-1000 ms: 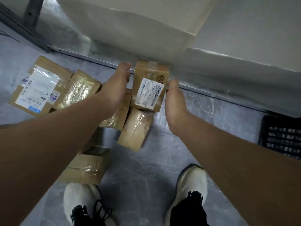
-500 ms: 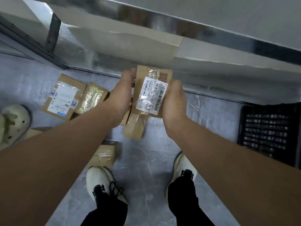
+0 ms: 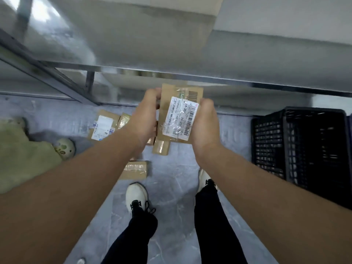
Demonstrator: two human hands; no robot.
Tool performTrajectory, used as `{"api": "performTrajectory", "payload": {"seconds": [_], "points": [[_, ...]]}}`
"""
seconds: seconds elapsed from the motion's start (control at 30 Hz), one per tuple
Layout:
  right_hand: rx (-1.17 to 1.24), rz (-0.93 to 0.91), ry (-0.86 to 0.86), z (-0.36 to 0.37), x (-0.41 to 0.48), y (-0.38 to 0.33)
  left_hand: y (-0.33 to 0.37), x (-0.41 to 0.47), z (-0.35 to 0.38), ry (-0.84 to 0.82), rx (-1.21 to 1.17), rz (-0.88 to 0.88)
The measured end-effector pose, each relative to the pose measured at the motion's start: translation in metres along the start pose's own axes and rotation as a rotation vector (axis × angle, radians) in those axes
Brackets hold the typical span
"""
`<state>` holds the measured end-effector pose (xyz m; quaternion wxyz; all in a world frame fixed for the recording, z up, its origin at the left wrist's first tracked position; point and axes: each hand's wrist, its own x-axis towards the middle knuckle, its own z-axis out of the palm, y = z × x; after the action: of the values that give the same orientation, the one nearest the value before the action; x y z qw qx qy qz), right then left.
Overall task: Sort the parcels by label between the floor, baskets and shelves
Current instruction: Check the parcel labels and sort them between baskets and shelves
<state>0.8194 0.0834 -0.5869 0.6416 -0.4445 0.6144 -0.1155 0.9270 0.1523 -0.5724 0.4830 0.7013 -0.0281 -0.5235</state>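
I see both arms stretched forward, forearms converging at the middle. Left hand (image 3: pixel 145 119) grips the left edge of the small brown parcel (image 3: pixel 171 96), fingers curled round it. Right hand (image 3: pixel 204 124) clasps the right edge, fingers wrapped behind, out of sight. The parcel is in the air between the hands, in front of the metal shelf rail (image 3: pixel 247 83), white label (image 3: pixel 181 117) facing me, slightly tilted. More boxes lie on the grey floor (image 3: pixel 171 216) below: labelled box (image 3: pixel 102 126), taped box (image 3: pixel 135 169). Black basket (image 3: pixel 297 145) stands to the right, well apart.
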Motion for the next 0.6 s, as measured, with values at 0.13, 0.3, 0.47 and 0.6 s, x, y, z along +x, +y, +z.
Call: {"api": "performTrajectory", "payload": {"seconds": [0.13, 0.3, 0.47, 0.6], "points": [[0.017, -0.077, 0.02, -0.008, -0.06, -0.056, 0.063, -0.066, -0.002, -0.033, -0.001, 0.067], [0.028, -0.192, 0.065, -0.02, -0.144, -0.135, 0.139, -0.145, -0.009, -0.002, -0.06, 0.182], [0.014, -0.307, 0.082, -0.043, -0.221, -0.192, 0.194, -0.227, -0.01, -0.068, -0.05, 0.286], [0.088, -0.349, 0.1, -0.064, -0.279, -0.233, 0.231, -0.296, 0.0, -0.079, -0.065, 0.356]]}}
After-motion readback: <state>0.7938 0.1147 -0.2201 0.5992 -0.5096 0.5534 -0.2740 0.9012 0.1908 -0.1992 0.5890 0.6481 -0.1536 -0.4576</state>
